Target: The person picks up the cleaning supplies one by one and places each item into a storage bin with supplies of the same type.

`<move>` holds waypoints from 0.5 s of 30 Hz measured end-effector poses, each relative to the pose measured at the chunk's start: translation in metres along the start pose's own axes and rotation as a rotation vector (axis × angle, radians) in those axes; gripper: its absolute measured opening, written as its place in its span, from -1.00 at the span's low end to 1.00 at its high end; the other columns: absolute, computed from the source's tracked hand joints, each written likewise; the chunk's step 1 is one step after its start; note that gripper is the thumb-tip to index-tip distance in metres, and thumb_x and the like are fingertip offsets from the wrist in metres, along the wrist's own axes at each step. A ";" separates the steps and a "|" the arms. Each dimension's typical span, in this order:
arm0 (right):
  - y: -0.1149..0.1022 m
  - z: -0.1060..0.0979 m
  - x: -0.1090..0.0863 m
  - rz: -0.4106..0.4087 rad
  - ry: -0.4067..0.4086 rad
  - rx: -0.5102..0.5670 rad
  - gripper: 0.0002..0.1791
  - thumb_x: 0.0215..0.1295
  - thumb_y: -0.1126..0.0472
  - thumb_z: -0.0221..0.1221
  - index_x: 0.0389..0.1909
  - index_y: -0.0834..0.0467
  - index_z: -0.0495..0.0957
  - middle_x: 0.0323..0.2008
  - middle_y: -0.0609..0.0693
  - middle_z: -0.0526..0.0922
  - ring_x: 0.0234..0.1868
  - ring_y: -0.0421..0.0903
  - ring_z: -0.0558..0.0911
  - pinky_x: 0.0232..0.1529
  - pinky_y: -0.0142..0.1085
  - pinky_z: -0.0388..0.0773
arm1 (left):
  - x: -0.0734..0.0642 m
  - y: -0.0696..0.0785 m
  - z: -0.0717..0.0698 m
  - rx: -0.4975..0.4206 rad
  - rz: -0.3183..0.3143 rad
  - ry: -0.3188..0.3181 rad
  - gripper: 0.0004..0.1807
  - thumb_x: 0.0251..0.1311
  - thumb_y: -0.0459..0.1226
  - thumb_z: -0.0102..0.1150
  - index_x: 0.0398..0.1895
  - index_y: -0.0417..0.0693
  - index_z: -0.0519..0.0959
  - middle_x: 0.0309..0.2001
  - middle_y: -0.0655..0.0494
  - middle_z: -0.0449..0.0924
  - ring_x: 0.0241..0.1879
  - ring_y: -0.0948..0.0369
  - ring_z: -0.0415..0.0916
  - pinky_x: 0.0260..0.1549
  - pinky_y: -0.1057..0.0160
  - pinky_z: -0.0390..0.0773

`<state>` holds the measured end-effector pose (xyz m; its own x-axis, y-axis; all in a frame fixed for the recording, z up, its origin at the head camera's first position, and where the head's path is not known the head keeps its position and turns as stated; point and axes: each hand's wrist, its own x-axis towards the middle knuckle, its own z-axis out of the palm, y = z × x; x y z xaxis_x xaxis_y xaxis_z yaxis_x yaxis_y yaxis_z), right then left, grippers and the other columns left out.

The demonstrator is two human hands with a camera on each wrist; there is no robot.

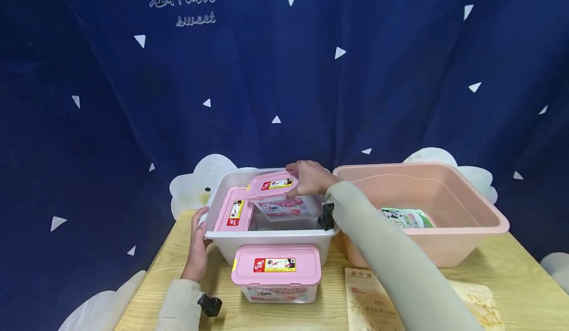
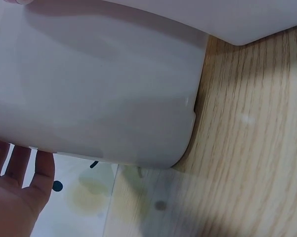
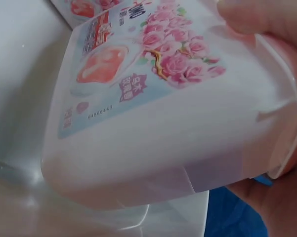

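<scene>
My right hand (image 1: 311, 177) grips the lid end of a pink-lidded plastic laundry-pod box (image 1: 277, 208), holding it tilted inside the white bin (image 1: 271, 234). Roses and OMO lettering show on the held box (image 3: 138, 148) in the right wrist view. At the bin's front left corner, my left hand (image 1: 198, 249) holds the rim. The left wrist view shows its fingers (image 2: 42, 173) along the bin wall (image 2: 104, 94). Another pink-lidded box (image 1: 228, 210) lies in the bin's left side. A third box (image 1: 277, 275) stands on the table before the bin.
Right of the bin stands a peach-coloured tub (image 1: 444, 197) with a green and white packet (image 1: 406, 218) inside. A tan printed packet (image 1: 371, 299) lies in front of it, partly under my right forearm. A dark blue curtain (image 1: 284, 74) hangs behind the wooden table (image 1: 222, 301).
</scene>
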<state>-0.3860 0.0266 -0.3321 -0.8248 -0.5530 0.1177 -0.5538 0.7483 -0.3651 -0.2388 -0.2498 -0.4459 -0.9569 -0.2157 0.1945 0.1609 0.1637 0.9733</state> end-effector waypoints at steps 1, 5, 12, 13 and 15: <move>0.001 0.000 0.000 0.002 -0.001 0.002 -0.07 -0.37 -0.16 0.36 0.18 0.04 0.38 0.07 -0.04 0.55 -0.02 -0.13 0.51 0.07 -0.17 0.42 | 0.001 0.000 0.000 0.000 0.001 0.001 -0.50 0.36 0.00 -0.63 0.35 0.26 -0.05 0.27 0.07 0.13 0.09 0.21 0.26 -0.09 0.35 0.32; 0.002 0.000 0.003 -0.003 0.002 -0.003 -0.07 -0.38 -0.15 0.37 0.18 0.04 0.39 0.05 -0.04 0.56 -0.03 -0.13 0.52 0.06 -0.18 0.43 | 0.002 0.000 -0.001 0.010 0.004 0.002 -0.49 0.35 0.00 -0.63 0.36 0.25 -0.05 0.28 0.07 0.12 0.09 0.21 0.24 -0.09 0.32 0.32; 0.007 0.007 0.008 -0.016 0.021 -0.042 -0.06 -0.40 -0.15 0.37 0.17 0.05 0.40 0.06 -0.01 0.56 0.03 -0.08 0.52 0.09 -0.15 0.42 | 0.001 0.000 0.000 0.001 0.005 -0.005 -0.51 0.36 0.00 -0.61 0.35 0.25 -0.04 0.28 0.07 0.12 0.10 0.21 0.24 -0.05 0.25 0.29; 0.008 0.009 0.009 -0.013 0.020 -0.041 -0.06 -0.40 -0.15 0.37 0.17 0.05 0.40 0.06 -0.01 0.56 0.03 -0.08 0.52 0.09 -0.15 0.41 | 0.000 0.000 0.000 0.002 0.004 -0.002 -0.51 0.37 0.00 -0.61 0.35 0.25 -0.04 0.29 0.07 0.12 0.10 0.21 0.24 -0.04 0.23 0.28; 0.010 0.012 0.010 -0.002 0.012 -0.028 -0.05 -0.40 -0.15 0.38 0.18 0.05 0.39 0.06 -0.01 0.56 0.02 -0.08 0.52 0.08 -0.16 0.42 | -0.001 0.000 -0.001 0.007 0.003 0.007 -0.50 0.37 0.01 -0.60 0.35 0.24 -0.03 0.29 0.08 0.12 0.10 0.22 0.24 -0.04 0.20 0.27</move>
<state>-0.3979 0.0240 -0.3460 -0.8249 -0.5501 0.1299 -0.5583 0.7572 -0.3390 -0.2380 -0.2509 -0.4459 -0.9547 -0.2222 0.1980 0.1616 0.1715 0.9718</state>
